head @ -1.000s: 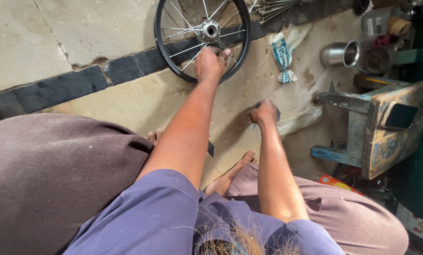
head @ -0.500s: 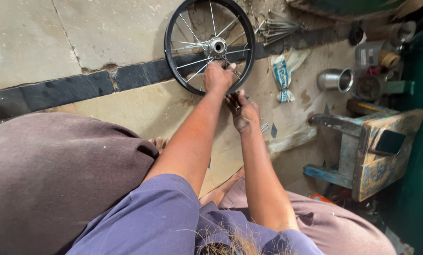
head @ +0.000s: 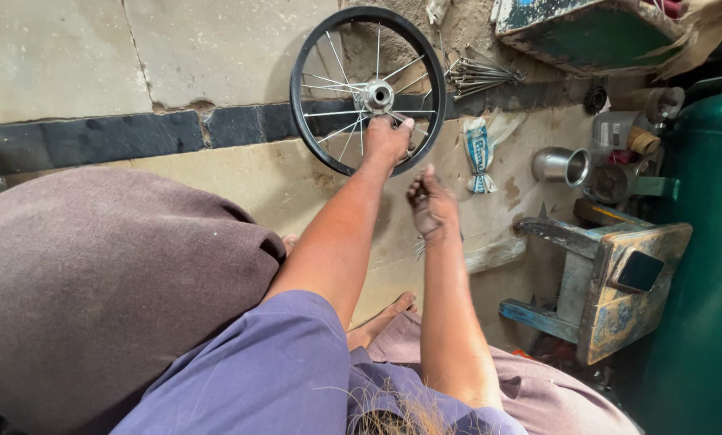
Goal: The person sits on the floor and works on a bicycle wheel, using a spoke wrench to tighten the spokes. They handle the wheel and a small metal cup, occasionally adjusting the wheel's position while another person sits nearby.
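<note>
A small spoked wheel (head: 313,56) with a black tyre and a shiny hub (head: 377,97) lies flat on the concrete floor. My left hand (head: 389,138) reaches out and grips it on its near side, fingers among the spokes just below the hub. My right hand (head: 430,203) hovers a little short of the wheel, fingers pinched together. Thin metal spokes (head: 417,246) fan out from under its wrist and seem to be held in it. My bare foot (head: 381,316) shows between my arms.
A bundle of loose spokes (head: 478,76) lies beside the wheel. Further right are a folded white and blue bag (head: 478,153), a metal cup (head: 561,165), a worn wooden stool (head: 611,286) and a green cylinder (head: 707,266). A brown cloth (head: 95,282) covers the left.
My right hand has lifted off the floor and moved up beside my left hand near the wheel. My left hand has stayed on the wheel. The view has shifted closer.
</note>
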